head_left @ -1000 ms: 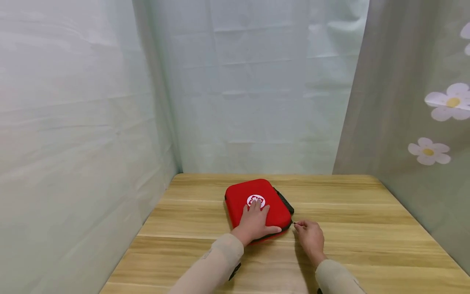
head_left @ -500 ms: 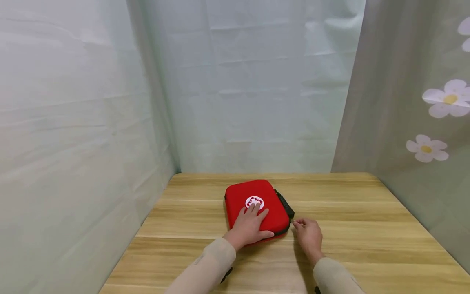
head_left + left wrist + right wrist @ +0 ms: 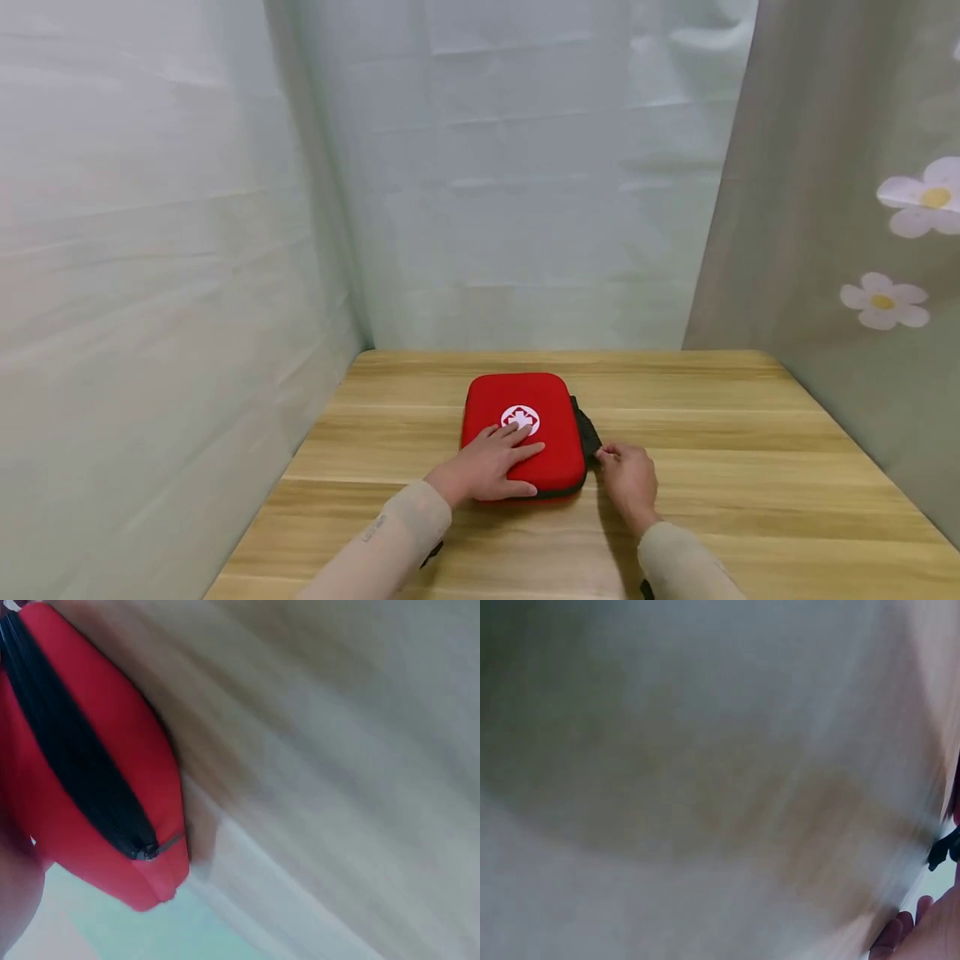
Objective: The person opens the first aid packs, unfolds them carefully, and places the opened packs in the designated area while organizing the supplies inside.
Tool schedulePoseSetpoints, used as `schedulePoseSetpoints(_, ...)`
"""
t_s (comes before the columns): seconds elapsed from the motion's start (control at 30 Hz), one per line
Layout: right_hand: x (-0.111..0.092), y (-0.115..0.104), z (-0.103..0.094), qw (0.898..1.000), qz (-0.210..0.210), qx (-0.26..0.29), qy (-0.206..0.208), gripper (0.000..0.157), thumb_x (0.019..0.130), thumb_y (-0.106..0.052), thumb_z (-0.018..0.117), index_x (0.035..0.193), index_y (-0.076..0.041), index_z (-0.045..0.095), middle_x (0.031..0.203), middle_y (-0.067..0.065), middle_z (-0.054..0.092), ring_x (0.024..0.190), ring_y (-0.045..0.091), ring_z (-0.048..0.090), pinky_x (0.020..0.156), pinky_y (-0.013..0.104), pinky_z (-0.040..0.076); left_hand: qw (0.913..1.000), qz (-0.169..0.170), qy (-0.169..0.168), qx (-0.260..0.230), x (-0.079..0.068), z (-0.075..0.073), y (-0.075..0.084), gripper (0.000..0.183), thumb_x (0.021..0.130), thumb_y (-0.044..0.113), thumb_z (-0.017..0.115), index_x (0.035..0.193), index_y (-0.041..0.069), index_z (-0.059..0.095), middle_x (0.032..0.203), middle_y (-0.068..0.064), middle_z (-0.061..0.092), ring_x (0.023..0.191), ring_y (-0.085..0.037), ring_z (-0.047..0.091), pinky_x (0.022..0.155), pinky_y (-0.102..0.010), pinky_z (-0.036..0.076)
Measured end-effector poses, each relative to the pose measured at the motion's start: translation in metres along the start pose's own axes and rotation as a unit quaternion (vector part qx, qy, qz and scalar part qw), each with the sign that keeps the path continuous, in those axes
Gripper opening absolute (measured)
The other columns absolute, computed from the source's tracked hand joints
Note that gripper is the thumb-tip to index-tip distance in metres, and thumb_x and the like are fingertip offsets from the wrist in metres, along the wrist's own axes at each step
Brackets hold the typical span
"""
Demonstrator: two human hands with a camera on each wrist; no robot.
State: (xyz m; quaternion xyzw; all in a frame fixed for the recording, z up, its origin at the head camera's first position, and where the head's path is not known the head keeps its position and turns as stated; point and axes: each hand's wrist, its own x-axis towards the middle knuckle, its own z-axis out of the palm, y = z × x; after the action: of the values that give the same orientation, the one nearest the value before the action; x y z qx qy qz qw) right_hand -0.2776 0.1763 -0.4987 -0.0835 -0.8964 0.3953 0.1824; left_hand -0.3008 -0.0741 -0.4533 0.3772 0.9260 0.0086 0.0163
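A red zippered first-aid case (image 3: 555,450) with a white round emblem (image 3: 519,415) lies flat on the wooden table. My left hand (image 3: 487,467) rests on its lid with the fingers spread. At the case's right side, my right hand (image 3: 630,483) pinches with thumb and forefinger beside the black carry handle (image 3: 587,433); the small zipper pull it holds is mostly hidden by the fingertips. In the left wrist view, the black zipper band (image 3: 75,757) runs along the case's side, and another zipper pull (image 3: 146,851) shows at its end. The right wrist view is mostly blurred.
The wooden table (image 3: 750,500) extends around the case on all sides. Pale curtains (image 3: 525,208) hang at the back and left, and a curtain with white flowers (image 3: 885,300) hangs at the right.
The case has turned counter-clockwise, its near right corner shifting left and toward me. My left hand has moved left and nearer with it. My right hand has stayed almost in place.
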Motion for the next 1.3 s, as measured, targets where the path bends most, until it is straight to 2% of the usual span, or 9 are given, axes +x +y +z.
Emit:
schedulePoseSetpoints(0.17, 0.001, -0.001, -0.002, 0.999, 0.027, -0.007, -0.026, 0.01, 0.09, -0.018, 0.069, 0.088, -0.012, 0.077, 0.093, 0.012, 0.073, 0.075, 0.025, 0.062, 0.054, 0.036, 0.043, 0.9998, 0.009, -0.014, 0.014, -0.003, -0.005, -0.005, 0.07, 0.094, 0.057, 0.056, 0.155, 0.028, 0.037, 0.161, -0.002, 0.029, 0.146, -0.026, 0.027, 0.116, -0.05, 0.025)
schedulePoseSetpoints(0.3, 0.002, -0.001, 0.0, 0.998, 0.037, -0.014, -0.039, 0.01, 0.09, -0.021, 0.069, 0.088, -0.015, 0.077, 0.097, 0.01, 0.073, 0.077, 0.023, 0.061, 0.056, 0.037, 0.042, 0.9998, -0.016, -0.001, 0.011, -0.002, -0.006, 0.0, 0.069, 0.092, 0.055, 0.06, 0.152, 0.026, 0.041, 0.158, -0.002, 0.033, 0.144, -0.024, 0.03, 0.115, -0.049, 0.027)
schedulePoseSetpoints(0.43, 0.002, 0.001, 0.001, 0.998, 0.041, -0.018, -0.042, 0.008, 0.09, -0.02, 0.07, 0.087, -0.017, 0.076, 0.093, 0.008, 0.072, 0.077, 0.024, 0.06, 0.059, 0.04, 0.042, 0.9966, -0.067, 0.046, 0.011, 0.008, -0.004, 0.017, 0.066, 0.088, 0.063, 0.061, 0.14, 0.022, 0.055, 0.145, -0.003, 0.048, 0.133, -0.022, 0.044, 0.107, -0.048, 0.037)
schedulePoseSetpoints(0.6, 0.0, 0.004, 0.0, 0.999, 0.035, -0.018, -0.031, 0.008, 0.089, -0.02, 0.07, 0.087, -0.016, 0.076, 0.097, 0.012, 0.073, 0.086, 0.031, 0.064, 0.064, 0.05, 0.045, 0.9825, -0.145, 0.111, 0.035, 0.032, 0.002, 0.047, 0.07, 0.085, 0.073, 0.055, 0.124, 0.015, 0.063, 0.124, -0.007, 0.06, 0.116, -0.022, 0.054, 0.094, -0.047, 0.045)
schedulePoseSetpoints(0.77, -0.001, 0.004, 0.003, 0.999, 0.025, -0.013, -0.017, 0.01, 0.089, -0.019, 0.068, 0.088, -0.014, 0.077, 0.098, 0.015, 0.073, 0.089, 0.037, 0.065, 0.065, 0.053, 0.047, 0.9686, -0.214, 0.116, 0.052, 0.051, 0.007, 0.07, 0.081, 0.084, 0.078, 0.051, 0.128, 0.01, 0.061, 0.128, -0.012, 0.057, 0.12, -0.027, 0.052, 0.098, -0.052, 0.044)
schedulePoseSetpoints(0.9, -0.001, 0.005, 0.006, 1.0, 0.016, -0.011, -0.003, 0.012, 0.088, -0.019, 0.069, 0.091, -0.013, 0.078, 0.098, 0.015, 0.073, 0.091, 0.039, 0.066, 0.064, 0.053, 0.047, 0.9586, -0.253, 0.112, 0.067, 0.061, 0.009, 0.08, 0.086, 0.083, 0.078, 0.052, 0.132, 0.007, 0.058, 0.131, -0.015, 0.055, 0.123, -0.03, 0.049, 0.098, -0.054, 0.043)
schedulePoseSetpoints(1.07, -0.001, 0.004, 0.008, 1.0, 0.021, -0.009, -0.005, 0.012, 0.088, -0.019, 0.067, 0.091, -0.014, 0.078, 0.101, 0.014, 0.073, 0.094, 0.039, 0.066, 0.065, 0.053, 0.047, 0.9577, -0.26, 0.101, 0.072, 0.062, 0.01, 0.082, 0.081, 0.082, 0.069, 0.062, 0.135, 0.007, 0.057, 0.132, -0.016, 0.054, 0.123, -0.032, 0.048, 0.096, -0.055, 0.044)
schedulePoseSetpoints(1.23, -0.002, 0.001, 0.004, 0.999, 0.025, -0.01, -0.02, 0.019, 0.09, -0.016, 0.062, 0.1, -0.01, 0.078, 0.109, 0.017, 0.071, 0.102, 0.042, 0.064, 0.072, 0.058, 0.046, 0.9685, -0.223, 0.096, 0.056, 0.052, 0.011, 0.075, 0.076, 0.083, 0.061, 0.064, 0.138, 0.009, 0.055, 0.137, -0.015, 0.053, 0.125, -0.03, 0.047, 0.097, -0.054, 0.042)
schedulePoseSetpoints(1.3, -0.001, 0.002, 0.003, 1.0, 0.024, -0.007, -0.017, 0.021, 0.09, -0.014, 0.061, 0.101, -0.008, 0.078, 0.109, 0.018, 0.071, 0.101, 0.042, 0.064, 0.07, 0.057, 0.047, 0.9744, -0.201, 0.093, 0.041, 0.046, 0.011, 0.072, 0.075, 0.083, 0.059, 0.065, 0.14, 0.01, 0.053, 0.14, -0.014, 0.051, 0.127, -0.03, 0.046, 0.1, -0.054, 0.04)
